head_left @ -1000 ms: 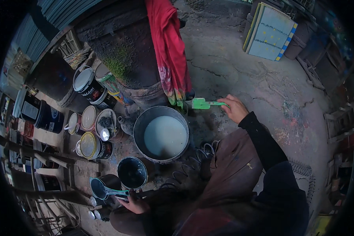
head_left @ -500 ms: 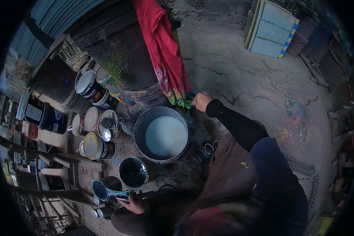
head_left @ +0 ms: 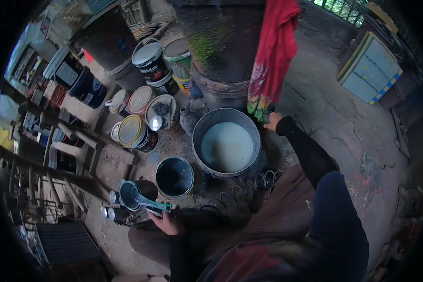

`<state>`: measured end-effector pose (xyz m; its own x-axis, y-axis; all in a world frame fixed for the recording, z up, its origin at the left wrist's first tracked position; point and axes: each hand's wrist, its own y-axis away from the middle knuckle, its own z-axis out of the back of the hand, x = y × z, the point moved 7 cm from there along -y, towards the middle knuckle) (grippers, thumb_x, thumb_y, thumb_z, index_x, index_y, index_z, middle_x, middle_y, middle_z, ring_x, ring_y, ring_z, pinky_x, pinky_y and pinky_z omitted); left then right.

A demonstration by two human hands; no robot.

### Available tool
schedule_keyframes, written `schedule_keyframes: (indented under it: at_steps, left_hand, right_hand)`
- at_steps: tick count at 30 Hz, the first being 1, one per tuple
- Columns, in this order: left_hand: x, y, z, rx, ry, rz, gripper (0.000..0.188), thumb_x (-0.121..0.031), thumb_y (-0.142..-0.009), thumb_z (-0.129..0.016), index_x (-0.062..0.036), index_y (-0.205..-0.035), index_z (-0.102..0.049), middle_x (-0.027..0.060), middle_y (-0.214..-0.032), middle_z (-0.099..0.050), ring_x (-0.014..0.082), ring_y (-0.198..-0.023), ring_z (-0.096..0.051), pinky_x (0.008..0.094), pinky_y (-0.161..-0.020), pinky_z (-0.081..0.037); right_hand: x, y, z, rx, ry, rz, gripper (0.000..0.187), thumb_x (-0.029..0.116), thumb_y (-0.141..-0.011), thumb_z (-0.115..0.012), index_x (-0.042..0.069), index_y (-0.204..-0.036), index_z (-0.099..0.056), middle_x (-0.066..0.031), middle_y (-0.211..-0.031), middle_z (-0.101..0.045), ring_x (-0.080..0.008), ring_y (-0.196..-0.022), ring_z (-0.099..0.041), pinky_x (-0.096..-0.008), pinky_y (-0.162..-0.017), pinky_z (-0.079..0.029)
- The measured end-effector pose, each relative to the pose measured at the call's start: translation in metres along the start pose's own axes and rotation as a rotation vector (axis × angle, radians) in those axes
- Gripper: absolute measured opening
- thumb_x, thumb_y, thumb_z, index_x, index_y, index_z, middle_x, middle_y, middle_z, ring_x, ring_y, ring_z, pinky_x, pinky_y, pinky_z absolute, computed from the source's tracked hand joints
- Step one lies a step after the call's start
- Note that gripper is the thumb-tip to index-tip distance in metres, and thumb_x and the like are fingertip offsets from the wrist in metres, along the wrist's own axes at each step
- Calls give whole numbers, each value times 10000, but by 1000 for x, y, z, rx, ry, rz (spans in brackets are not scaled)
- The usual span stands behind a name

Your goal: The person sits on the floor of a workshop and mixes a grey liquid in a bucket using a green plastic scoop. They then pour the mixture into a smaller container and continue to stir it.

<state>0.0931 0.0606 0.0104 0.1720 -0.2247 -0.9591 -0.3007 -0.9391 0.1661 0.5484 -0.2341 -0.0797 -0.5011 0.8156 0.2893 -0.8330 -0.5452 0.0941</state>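
My left hand (head_left: 168, 224) is closed round the handle of a teal-rimmed dipper-like cup (head_left: 129, 194), which is tilted beside a dark can. Out to the right, my right hand (head_left: 273, 122) is closed next to the green-stained lower end of a red cloth (head_left: 276, 51). Something small and dark shows at its fingers, too dim to name. Between my hands stands a wide metal pot (head_left: 198, 152) of pale, milky liquid (head_left: 230, 144). A smaller bucket (head_left: 157, 181) with dark liquid sits nearer my left hand.
Lidded paint buckets (head_left: 148, 58) and a yellow-rimmed one (head_left: 132, 129) crowd the left. A large dark drum (head_left: 221, 70) rises behind the pot. A coiled hose (head_left: 242, 190) lies before my knees. Wooden rails (head_left: 49, 124) run along the far left; a pale panel (head_left: 372, 68) leans at back right.
The whole view has shifted, so the pot, buckets and cloth appear farther right. My right hand stays beside the cloth's end, and my left still holds the dipper-like cup.
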Motion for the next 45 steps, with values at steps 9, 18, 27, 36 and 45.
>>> schedule_keyframes:
  at_steps: [9,18,27,36,45]
  left_hand:
    - [22,-12,41,23,-20,-93,651,-59,-819,-599,-176,-1359,-253,82,-1103,-484,220,-935,-547,460,-718,-504]
    - [11,1,51,-75,104,34,742,74,-761,-551,-7,-1401,-184,89,-1254,-409,177,-1086,-453,282,-907,-385]
    - [-1,5,57,-71,-12,-45,679,59,-748,-581,-29,-1346,-272,56,-1097,-475,140,-960,-491,265,-833,-421]
    - [-12,10,49,43,-68,-69,618,42,-779,-578,-29,-1318,-284,83,-1136,-487,140,-959,-508,268,-787,-452]
    - [6,48,-15,702,-57,130,391,-25,-784,-593,15,-1155,-473,89,-1091,-558,162,-955,-563,294,-823,-452]
  right_hand:
    - [43,27,101,-97,-864,-380,722,433,-819,-616,53,-1342,-297,-118,-1171,-533,-248,-1047,-533,-431,-790,-472]
    - [54,2,92,-337,-1970,-75,367,274,-888,-541,62,-1183,-497,-74,-1126,-578,-244,-1062,-541,-417,-917,-428]
    - [35,28,131,-548,-1724,-112,221,146,-815,-553,-14,-961,-600,-103,-911,-633,-227,-795,-641,-348,-717,-523]
    - [41,59,99,-809,-1370,-260,369,236,-834,-643,6,-1106,-543,-47,-988,-606,-174,-874,-597,-322,-701,-494]
    - [35,104,-17,-500,-1195,-419,694,229,-807,-681,41,-1337,-274,-142,-1291,-405,-252,-1042,-513,-361,-851,-439]
